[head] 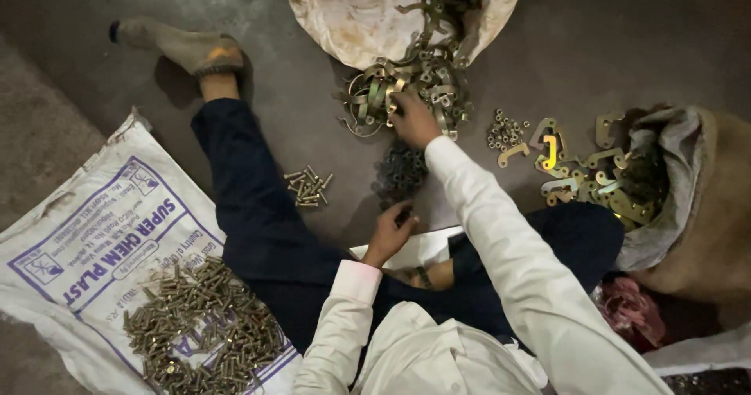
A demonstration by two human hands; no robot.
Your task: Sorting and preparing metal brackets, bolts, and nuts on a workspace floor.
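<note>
metal clamp straps (pixel 391 90) spill from a pale sack (pixel 336 19) onto the floor; the right hand (pixel 413 120) reaches into them, fingers closed on one strap. left hand (pixel 389 232) sits curled near the lap, pinching a small dark piece i cannot make out. loose bolts (pixel 309 187) lie beside the leg.

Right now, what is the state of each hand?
Left hand: closed on a small dark part.
Right hand: in the pile of metal clips; grip cannot be told.
</note>
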